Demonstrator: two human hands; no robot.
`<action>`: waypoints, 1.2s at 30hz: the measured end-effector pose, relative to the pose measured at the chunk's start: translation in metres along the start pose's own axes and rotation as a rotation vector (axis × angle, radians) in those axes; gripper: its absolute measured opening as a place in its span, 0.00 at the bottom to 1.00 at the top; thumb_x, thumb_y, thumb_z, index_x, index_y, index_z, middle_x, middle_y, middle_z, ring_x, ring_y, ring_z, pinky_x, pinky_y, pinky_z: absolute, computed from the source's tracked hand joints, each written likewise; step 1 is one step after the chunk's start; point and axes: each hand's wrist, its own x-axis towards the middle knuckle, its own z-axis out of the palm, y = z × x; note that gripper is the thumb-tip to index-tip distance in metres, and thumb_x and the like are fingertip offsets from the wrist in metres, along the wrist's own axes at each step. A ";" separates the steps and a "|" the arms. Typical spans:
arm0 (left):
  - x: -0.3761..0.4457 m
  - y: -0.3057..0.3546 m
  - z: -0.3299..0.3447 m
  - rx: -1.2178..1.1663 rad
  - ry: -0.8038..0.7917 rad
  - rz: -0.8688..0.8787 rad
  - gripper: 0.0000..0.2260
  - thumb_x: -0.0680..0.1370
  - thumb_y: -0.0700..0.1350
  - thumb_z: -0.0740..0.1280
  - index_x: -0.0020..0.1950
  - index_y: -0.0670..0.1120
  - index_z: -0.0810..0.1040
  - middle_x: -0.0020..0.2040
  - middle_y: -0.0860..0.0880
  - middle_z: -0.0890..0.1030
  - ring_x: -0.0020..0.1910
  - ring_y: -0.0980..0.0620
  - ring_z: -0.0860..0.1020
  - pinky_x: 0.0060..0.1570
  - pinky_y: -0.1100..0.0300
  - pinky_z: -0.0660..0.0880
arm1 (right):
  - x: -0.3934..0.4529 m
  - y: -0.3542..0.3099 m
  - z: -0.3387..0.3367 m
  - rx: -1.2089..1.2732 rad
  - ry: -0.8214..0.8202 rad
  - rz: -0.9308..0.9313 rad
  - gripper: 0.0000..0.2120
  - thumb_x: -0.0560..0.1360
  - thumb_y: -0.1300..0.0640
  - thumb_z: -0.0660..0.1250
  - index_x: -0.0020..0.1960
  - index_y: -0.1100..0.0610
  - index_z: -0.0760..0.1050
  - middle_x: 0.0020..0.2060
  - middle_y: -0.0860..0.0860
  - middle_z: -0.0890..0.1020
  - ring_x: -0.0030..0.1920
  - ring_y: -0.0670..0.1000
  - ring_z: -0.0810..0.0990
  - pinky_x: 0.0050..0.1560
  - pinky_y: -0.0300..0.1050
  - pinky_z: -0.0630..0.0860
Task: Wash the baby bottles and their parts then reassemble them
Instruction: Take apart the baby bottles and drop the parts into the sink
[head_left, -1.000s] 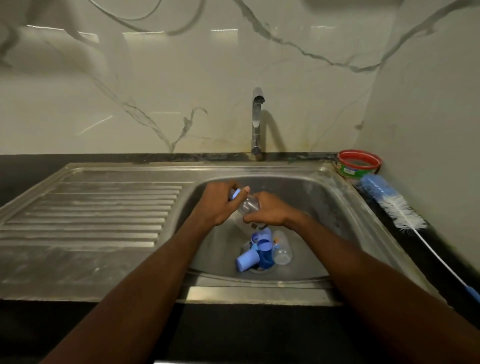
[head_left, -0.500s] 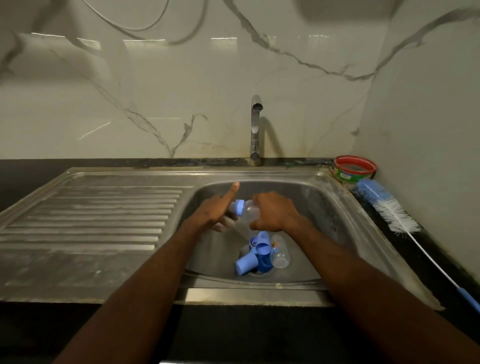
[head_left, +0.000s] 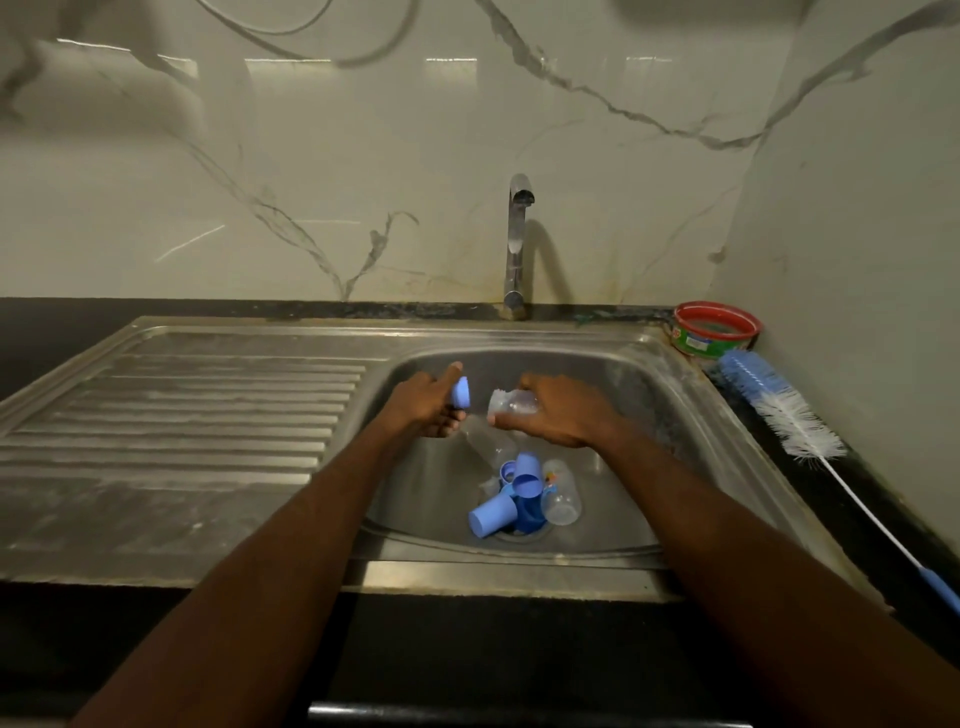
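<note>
Step in hand: I judge this to be disassembly; the collar is off the bottle and both parts should go down into the basin for washing.
Method: I should keep the bottle low over the basin so a slip drops it only a short way, and lay the collar beside the other loose parts, not on the drain.
Parts pile (head_left: 524, 493): near the drain on the basin floor; smooth blue plastic caps and rings, cup-shaped, with two clear bottles lying among them.
Left hand (head_left: 427, 408): fingers curled round a blue collar (head_left: 461, 392), a short ribbed-looking ring, held just left of the bottle mouth and apart from it.
Right hand (head_left: 558, 415): wrapped round a clear bottle (head_left: 511, 404), cylindrical, glossy, lying on its side with its open threaded neck pointing left.
Sink (head_left: 644, 395): brushed stainless steel, curved walls; likely slick when wet.
Draining surface (head_left: 182, 415): ridged steel, left of the basin.
Bottle brush (head_left: 789, 415): right rim; blue sponge tip, white bristles, thin wire stem.
Soap tub (head_left: 717, 330): round, red-rimmed, far right corner.
Tap (head_left: 517, 244): chrome, far centre; no water visible.
</note>
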 end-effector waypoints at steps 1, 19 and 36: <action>0.004 -0.003 -0.002 -0.014 -0.028 0.011 0.23 0.83 0.57 0.63 0.41 0.39 0.81 0.34 0.42 0.81 0.30 0.50 0.79 0.34 0.60 0.80 | 0.001 0.003 0.003 0.035 -0.049 0.044 0.35 0.72 0.28 0.65 0.67 0.52 0.74 0.56 0.49 0.80 0.48 0.49 0.76 0.46 0.46 0.72; 0.007 -0.005 0.005 0.325 0.036 0.580 0.25 0.70 0.47 0.81 0.65 0.47 0.81 0.55 0.54 0.85 0.52 0.63 0.82 0.53 0.71 0.76 | 0.006 -0.026 0.007 1.031 0.017 0.098 0.15 0.76 0.52 0.74 0.57 0.62 0.80 0.46 0.60 0.86 0.47 0.55 0.86 0.51 0.49 0.82; 0.002 0.001 0.006 0.233 0.025 0.475 0.16 0.75 0.47 0.76 0.61 0.44 0.83 0.52 0.51 0.86 0.48 0.61 0.84 0.54 0.65 0.80 | 0.005 -0.019 0.003 0.819 0.138 0.040 0.20 0.71 0.46 0.75 0.57 0.57 0.78 0.44 0.53 0.87 0.44 0.51 0.86 0.52 0.54 0.83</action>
